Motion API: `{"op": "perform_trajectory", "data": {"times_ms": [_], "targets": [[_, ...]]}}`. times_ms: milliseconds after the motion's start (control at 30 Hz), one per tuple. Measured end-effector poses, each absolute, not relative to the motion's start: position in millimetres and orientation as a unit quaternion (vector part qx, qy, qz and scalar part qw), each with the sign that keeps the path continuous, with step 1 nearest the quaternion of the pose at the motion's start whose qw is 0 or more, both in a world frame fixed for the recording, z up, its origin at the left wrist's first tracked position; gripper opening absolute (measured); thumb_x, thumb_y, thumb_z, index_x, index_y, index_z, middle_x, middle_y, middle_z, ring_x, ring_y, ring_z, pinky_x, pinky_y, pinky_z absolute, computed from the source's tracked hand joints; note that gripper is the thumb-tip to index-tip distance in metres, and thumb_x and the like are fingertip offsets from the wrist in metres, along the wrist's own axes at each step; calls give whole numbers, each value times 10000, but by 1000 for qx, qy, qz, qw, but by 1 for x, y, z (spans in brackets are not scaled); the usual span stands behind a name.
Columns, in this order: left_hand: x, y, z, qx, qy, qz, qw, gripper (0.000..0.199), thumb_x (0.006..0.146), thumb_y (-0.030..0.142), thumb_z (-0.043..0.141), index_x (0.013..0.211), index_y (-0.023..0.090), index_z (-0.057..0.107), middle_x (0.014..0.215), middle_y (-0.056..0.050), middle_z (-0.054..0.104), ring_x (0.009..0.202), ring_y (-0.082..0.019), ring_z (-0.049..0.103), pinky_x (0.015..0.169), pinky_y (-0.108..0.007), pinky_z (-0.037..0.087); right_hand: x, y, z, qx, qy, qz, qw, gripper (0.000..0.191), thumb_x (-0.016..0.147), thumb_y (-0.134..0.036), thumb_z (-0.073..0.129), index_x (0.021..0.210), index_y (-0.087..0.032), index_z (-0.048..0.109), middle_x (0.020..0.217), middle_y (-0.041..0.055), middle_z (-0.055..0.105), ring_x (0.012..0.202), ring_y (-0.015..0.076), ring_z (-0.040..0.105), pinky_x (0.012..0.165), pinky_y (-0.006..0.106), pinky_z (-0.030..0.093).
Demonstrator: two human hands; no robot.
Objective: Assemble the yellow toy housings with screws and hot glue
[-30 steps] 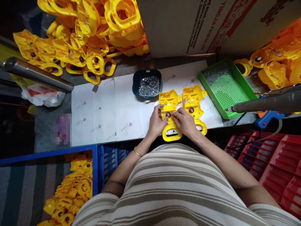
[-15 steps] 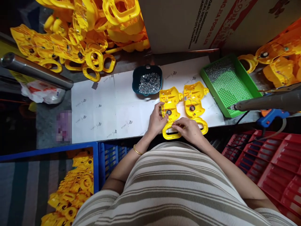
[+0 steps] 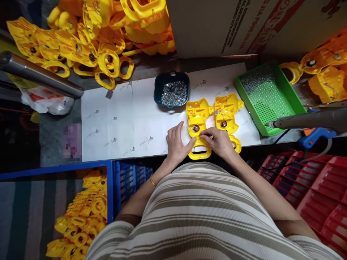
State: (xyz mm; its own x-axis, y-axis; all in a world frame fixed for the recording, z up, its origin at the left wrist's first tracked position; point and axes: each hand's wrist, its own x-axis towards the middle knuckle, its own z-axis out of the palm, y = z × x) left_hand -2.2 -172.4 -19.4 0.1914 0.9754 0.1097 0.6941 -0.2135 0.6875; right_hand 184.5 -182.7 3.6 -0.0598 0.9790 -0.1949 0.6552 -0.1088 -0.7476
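Two yellow plastic shells with handles lie side by side on the white sheet. Each has a round speaker and thin wires inside. My left hand (image 3: 177, 142) is open at the left side of the nearer-left yellow shell (image 3: 197, 112), its thumb by the top of the handle loop. Over that same shell, just below its speaker (image 3: 196, 128), my right hand (image 3: 217, 141) has thumb and finger pinched together; what sits between them is too small to make out. The right-hand yellow shell (image 3: 227, 104) has its handle partly covered by my right hand.
A dark bowl of small metal screws (image 3: 175, 93) stands behind the shells. To the right is a green perforated tray (image 3: 273, 97) with metal pieces, a metal tool shaft (image 3: 309, 121) and a blue glue gun (image 3: 314, 137). Yellow shells (image 3: 92, 43) pile up at back left. Crates (image 3: 110, 191) flank me.
My left hand has let go of the wires at the shell's left side and opened, shifting left. My right hand has moved slightly up towards the speaker, still pinched.
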Motion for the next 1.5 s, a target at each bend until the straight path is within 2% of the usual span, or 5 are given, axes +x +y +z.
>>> {"op": "perform_trajectory", "data": {"times_ms": [267, 533, 800, 1167, 1500], "targets": [[-6, -188, -22, 786, 550, 196, 203, 238, 744, 428, 769, 882, 245, 704, 1162, -80, 607, 1127, -286, 475, 957, -475, 315, 179, -184, 3, -648, -664, 323, 186, 167, 900, -251, 552, 945, -195, 702, 957, 51, 691, 833, 167, 635, 737, 269, 446], [-11, -184, -27, 813, 504, 198, 213, 213, 823, 410, 701, 941, 234, 719, 1081, -79, 618, 1108, -262, 460, 937, -428, 355, 170, -191, -1, -650, -710, 228, 145, 263, 959, -295, 447, 957, -179, 683, 956, 66, 666, 773, 156, 610, 598, 248, 370], [-8, -180, -21, 809, 514, 171, 229, 217, 794, 407, 735, 911, 224, 729, 1074, -72, 633, 1128, -260, 472, 962, -415, 361, 174, -194, -15, -607, -744, 185, 209, 245, 962, -272, 461, 951, -177, 686, 929, 67, 678, 804, 140, 612, 600, 240, 389], [-6, -179, -23, 809, 503, 195, 233, 225, 790, 398, 741, 846, 184, 701, 1015, -69, 665, 1086, -247, 507, 923, -395, 399, 182, -217, -5, -525, -844, 109, 1, 467, 963, -235, 382, 1413, -123, 442, 1367, 178, 534, 1108, 286, 531, 723, 366, 446], [-10, -151, 4, 706, 585, 284, 281, 319, 736, 408, 746, 917, 188, 603, 890, -24, 653, 718, -130, 585, 676, -259, 480, 190, -175, 17, -596, -765, 180, 167, 337, 954, -268, 395, 1163, -164, 639, 1072, 103, 650, 955, 217, 587, 677, 309, 419]]}}
